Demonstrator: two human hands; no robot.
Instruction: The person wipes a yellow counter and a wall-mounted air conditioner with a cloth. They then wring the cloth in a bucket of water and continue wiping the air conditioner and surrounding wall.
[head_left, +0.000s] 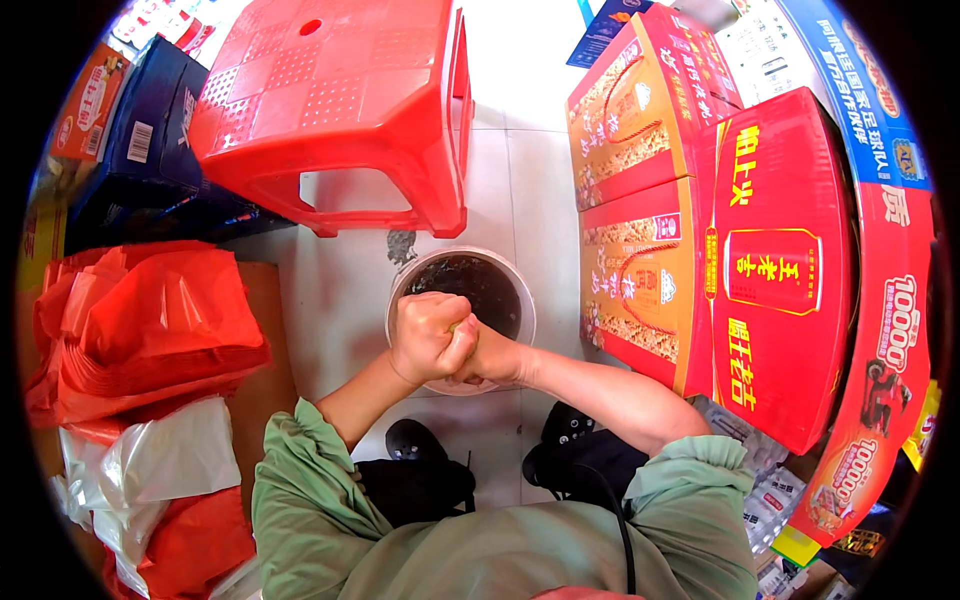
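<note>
Both my hands are pressed together above a round, light-rimmed bucket (528, 306) on the floor, with dark liquid in it. Curled into a fist, my left hand (431, 337) lies against my right hand (491, 356) and partly covers it. The right hand's fingers also look curled in. A tiny greenish spot shows between the fingers of my left hand; whether either hand holds something cannot be told. The front of the bucket is partly hidden by my hands.
Beyond the bucket stands a red plastic stool (360, 82). Red plastic bags (150, 315) and whitish plastic bags (172, 457) are stacked at left, near dark blue boxes (154, 120). Red drink cartons (784, 270) and orange-red cartons (637, 262) line the right. My shoes (412, 441) flank the floor below.
</note>
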